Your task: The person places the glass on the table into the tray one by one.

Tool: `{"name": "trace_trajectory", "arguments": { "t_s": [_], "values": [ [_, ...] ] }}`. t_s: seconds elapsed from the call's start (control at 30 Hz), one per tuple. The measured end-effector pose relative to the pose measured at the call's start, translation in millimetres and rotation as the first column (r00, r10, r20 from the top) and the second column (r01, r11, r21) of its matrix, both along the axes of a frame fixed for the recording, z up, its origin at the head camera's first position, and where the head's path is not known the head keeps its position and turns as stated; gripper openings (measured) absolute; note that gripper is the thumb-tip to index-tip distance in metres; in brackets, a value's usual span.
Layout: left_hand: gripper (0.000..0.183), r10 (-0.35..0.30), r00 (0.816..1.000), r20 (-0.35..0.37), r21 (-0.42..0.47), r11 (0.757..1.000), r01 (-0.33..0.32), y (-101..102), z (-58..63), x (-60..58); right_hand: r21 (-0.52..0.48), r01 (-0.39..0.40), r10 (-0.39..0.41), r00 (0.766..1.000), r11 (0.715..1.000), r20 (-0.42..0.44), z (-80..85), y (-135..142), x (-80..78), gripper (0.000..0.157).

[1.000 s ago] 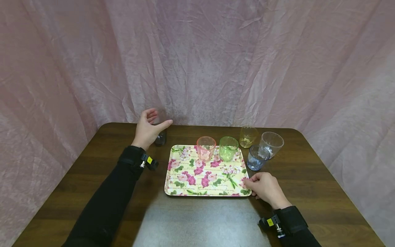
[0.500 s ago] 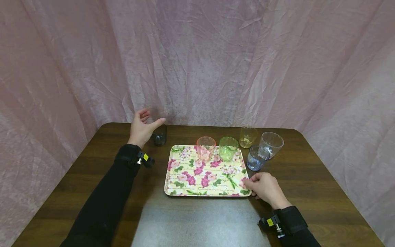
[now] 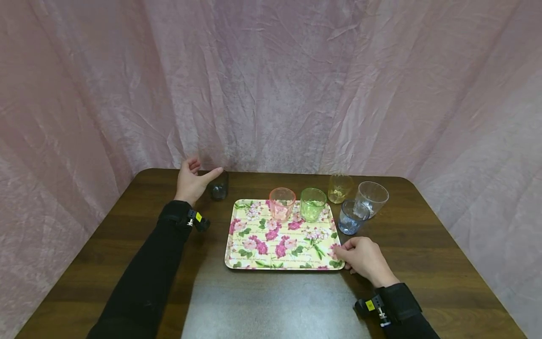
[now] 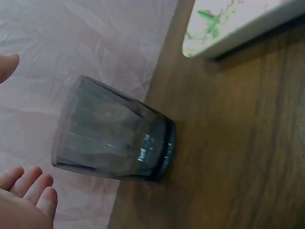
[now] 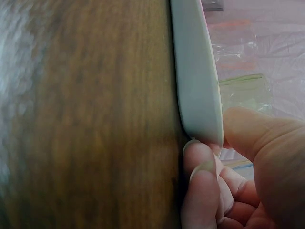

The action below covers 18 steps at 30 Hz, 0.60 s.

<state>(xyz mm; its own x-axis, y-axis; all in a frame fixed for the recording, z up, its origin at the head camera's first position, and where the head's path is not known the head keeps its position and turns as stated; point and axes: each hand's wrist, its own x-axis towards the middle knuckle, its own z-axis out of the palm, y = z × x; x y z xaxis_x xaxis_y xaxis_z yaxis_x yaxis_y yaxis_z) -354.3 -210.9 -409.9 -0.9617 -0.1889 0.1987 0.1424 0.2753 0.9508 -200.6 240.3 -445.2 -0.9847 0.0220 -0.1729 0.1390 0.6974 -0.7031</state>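
My left hand [image 3: 191, 184] is spread beside a dark grey glass [image 3: 219, 186] at the back left of the table. In the left wrist view the thumb and fingers stand apart on either side of the rim of the upright grey glass [image 4: 112, 131], with gaps between. My right hand [image 3: 367, 258] pinches the near right corner of a floral tray [image 3: 262, 256]. Its thumb lies over the rim and its fingertips [image 5: 198, 155] sit beneath. On the tray's far part stand a pink glass [image 3: 282, 205] and a green glass [image 3: 313, 205].
Right of the tray stand a yellow glass [image 3: 340, 189], a clear glass [image 3: 373, 197] and a blue glass [image 3: 350, 219], the last close to the tray's edge. Behind the wooden table [image 3: 440, 263] hangs a pink curtain [image 3: 271, 84].
My left hand has shifted left from in front of the grey glass, then dropped slightly, leaving more of the glass in sight. My right hand and the tray have stayed almost still.
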Motion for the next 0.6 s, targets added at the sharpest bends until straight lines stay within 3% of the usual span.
{"name": "trace_trajectory", "arguments": {
  "t_s": [0.33,0.6],
  "values": [
    [0.105,-0.035,0.996,0.077,-0.026,0.999,0.037,2,-14.0,-1.7,-0.009,0.006,-0.006,1.0,1.0,0.008,0.4,-1,0.1,0.026],
    [0.1,-0.07,0.99,0.124,-0.106,0.991,0.084,6,-22.3,0.7,-0.001,0.012,-0.012,1.0,1.0,0.012,0.6,-1,-0.1,0.027]
  ]
}}
